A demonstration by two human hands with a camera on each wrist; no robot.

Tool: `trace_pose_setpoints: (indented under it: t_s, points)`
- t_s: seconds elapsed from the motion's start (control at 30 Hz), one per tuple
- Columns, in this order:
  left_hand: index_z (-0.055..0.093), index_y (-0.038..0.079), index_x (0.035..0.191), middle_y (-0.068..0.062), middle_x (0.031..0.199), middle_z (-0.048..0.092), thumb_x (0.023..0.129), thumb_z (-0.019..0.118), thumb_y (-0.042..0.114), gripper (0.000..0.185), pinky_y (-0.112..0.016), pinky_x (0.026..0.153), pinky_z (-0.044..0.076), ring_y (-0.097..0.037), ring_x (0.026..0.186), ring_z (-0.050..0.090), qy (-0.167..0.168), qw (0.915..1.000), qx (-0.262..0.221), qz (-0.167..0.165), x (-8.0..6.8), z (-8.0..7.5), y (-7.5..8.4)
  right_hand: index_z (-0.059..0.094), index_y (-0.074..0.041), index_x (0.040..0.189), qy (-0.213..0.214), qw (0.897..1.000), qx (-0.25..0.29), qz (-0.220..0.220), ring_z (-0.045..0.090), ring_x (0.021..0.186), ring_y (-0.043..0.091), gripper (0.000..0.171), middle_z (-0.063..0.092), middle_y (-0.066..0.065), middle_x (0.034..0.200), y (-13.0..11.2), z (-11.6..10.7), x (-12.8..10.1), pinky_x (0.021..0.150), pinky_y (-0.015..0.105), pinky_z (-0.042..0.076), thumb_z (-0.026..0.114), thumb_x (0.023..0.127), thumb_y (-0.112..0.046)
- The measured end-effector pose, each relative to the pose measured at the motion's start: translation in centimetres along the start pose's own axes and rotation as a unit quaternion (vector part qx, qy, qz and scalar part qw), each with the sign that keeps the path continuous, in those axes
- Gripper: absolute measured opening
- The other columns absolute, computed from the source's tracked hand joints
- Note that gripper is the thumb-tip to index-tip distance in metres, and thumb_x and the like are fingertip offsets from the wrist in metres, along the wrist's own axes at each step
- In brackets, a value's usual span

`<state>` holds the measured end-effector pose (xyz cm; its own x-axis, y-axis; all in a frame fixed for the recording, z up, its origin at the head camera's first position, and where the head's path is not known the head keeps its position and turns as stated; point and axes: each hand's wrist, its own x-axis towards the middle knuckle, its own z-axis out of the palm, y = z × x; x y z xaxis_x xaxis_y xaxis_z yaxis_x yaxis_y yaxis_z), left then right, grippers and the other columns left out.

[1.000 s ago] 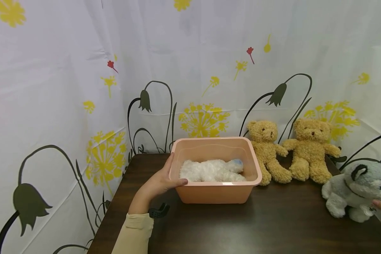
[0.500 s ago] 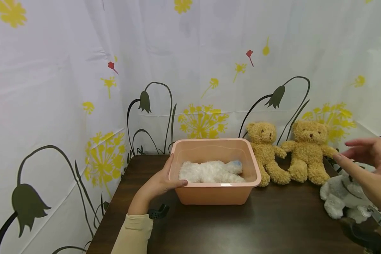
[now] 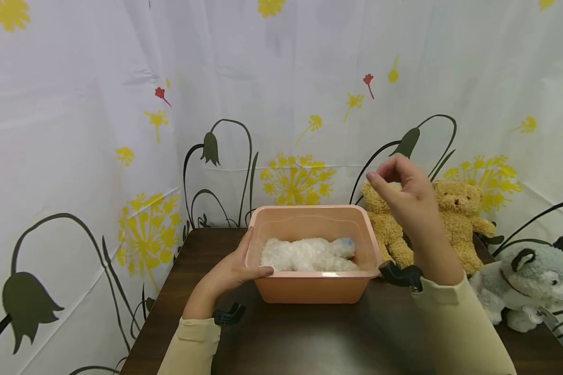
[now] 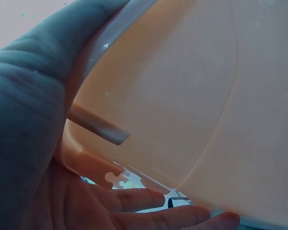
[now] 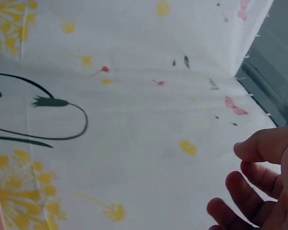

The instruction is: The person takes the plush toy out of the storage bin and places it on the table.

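Observation:
A peach plastic tub (image 3: 311, 289) stands on the dark wooden table, with a fluffy white plush toy (image 3: 305, 254) lying inside. Part of that toy is hidden by the front wall, and a blue patch shows at its right end. My left hand (image 3: 227, 272) holds the tub's left front corner, thumb over the rim. In the left wrist view the fingers (image 4: 158, 218) extend below the tub's wall (image 4: 197, 96). My right hand (image 3: 410, 200) is raised beyond the tub's right side, in front of a teddy bear (image 3: 389, 239). Its fingers are loosely bent and nothing is in them.
A second tan teddy bear (image 3: 460, 224) sits to the right of the first, partly behind my right forearm. Farther right sits a grey and white husky plush (image 3: 521, 286) with a tag. A flower-printed curtain (image 3: 286, 104) hangs behind the table (image 3: 281, 338).
My right hand has come in from the right edge, past the husky, and moved left and up in front of the bears. My left hand has stayed on the tub.

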<state>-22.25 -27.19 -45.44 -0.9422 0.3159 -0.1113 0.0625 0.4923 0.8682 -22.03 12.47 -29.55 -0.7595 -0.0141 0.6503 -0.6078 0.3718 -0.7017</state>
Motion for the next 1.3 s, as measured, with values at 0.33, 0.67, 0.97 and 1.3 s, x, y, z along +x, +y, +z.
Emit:
trace_pose_setpoints:
  t_s: [0.33, 0.67, 0.97, 1.3]
  points:
    - [-0.005, 0.031, 0.177, -0.021, 0.179, 0.025, 0.085, 0.091, 0.054, 0.135, -0.064, 0.124, 0.040, -0.041, 0.152, 0.047, 0.007, 1.0000, -0.003, -0.003, 0.4, 0.6, 0.1, 0.062, -0.010, 0.089, -0.072, 0.984, -0.036, -0.160, 0.055, 0.090, 0.025, 0.019, 0.064, 0.007, 0.088, 5.5, 11.5, 5.4, 0.091, 0.041, 0.044, 0.073, 0.104, -0.013]
    - [-0.007, 0.033, 0.176, -0.020, 0.179, 0.026, 0.085, 0.089, 0.060, 0.135, -0.063, 0.124, 0.039, -0.041, 0.153, 0.047, 0.019, 0.9995, 0.022, -0.014, -0.3, 0.6, -0.2, 0.065, -0.016, 0.093, -0.353, 0.932, -0.004, -0.075, 0.058, 0.081, 0.015, 0.016, 0.062, -0.002, 0.085, 11.2, 18.5, 3.7, 0.074, 0.031, 0.049, 0.077, 0.103, -0.017]
    - [-0.005, 0.040, 0.175, -0.018, 0.179, 0.025, 0.085, 0.091, 0.056, 0.133, -0.064, 0.123, 0.040, -0.042, 0.152, 0.047, 0.008, 0.9999, -0.004, -0.009, -0.5, 0.2, -0.6, 0.054, -0.001, 0.147, -0.590, 0.797, -0.097, 0.086, 0.061, 0.127, 0.027, 0.063, 0.063, 0.017, 0.141, 13.6, 19.9, 1.4, 0.108, 0.038, 0.051, 0.083, 0.098, -0.030]
    - [-0.004, 0.041, 0.175, -0.015, 0.179, 0.026, 0.085, 0.091, 0.054, 0.132, -0.065, 0.124, 0.038, -0.041, 0.153, 0.046, 0.008, 0.9999, -0.010, -0.004, 0.0, 0.3, -0.2, 0.044, -0.018, 0.168, -0.670, 0.682, -0.199, 0.217, 0.038, 0.160, 0.030, 0.093, 0.037, 0.008, 0.177, 13.8, 18.5, 1.9, 0.129, 0.051, 0.036, 0.087, 0.092, -0.047]
